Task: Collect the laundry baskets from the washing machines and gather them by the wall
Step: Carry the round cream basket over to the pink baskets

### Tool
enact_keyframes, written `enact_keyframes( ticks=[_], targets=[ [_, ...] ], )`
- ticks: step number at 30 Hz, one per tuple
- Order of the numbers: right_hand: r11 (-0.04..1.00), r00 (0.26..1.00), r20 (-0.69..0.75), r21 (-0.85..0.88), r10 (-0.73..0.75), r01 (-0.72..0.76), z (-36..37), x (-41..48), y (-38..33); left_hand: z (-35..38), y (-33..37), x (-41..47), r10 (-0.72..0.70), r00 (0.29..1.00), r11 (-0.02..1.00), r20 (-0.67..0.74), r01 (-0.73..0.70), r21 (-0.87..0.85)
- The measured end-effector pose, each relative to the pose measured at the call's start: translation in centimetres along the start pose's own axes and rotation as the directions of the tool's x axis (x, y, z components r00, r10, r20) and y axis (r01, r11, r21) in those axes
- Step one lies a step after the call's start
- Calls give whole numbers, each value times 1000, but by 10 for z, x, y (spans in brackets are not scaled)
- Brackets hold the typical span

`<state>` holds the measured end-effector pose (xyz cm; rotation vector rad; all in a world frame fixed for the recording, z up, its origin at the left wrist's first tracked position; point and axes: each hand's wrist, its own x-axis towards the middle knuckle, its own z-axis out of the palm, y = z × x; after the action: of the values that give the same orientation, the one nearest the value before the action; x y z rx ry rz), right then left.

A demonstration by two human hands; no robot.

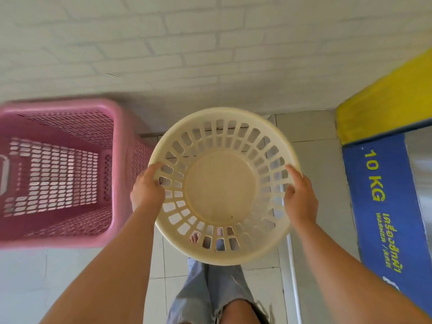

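I hold a round cream laundry basket (221,185) with slotted sides level in front of me, above the tiled floor. My left hand (147,185) grips its left rim and my right hand (300,195) grips its right rim. The basket is empty. To its left a tall pink rectangular laundry basket (58,171) with perforated walls stands on the floor against the white brick wall (163,47). It is empty too.
A washing machine (388,195) with a blue "10 KG" label and a yellow top stands at the right. Pale floor tiles (311,146) lie between it and the pink basket. My legs in light jeans (210,291) show below the cream basket.
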<state>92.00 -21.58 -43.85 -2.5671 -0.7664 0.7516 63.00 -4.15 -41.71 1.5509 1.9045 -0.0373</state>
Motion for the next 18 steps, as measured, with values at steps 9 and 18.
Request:
enact_keyframes(
  ticks=[9, 18],
  targets=[
    [994, 996, -65, 76, -68, 73, 106, 94, 22, 86, -24, 103, -129, 992, 991, -4, 128, -45],
    [989, 988, -65, 29, -143, 146, 176, 141, 34, 128, -60, 159, -68, 997, 997, -25, 67, -26]
  ],
)
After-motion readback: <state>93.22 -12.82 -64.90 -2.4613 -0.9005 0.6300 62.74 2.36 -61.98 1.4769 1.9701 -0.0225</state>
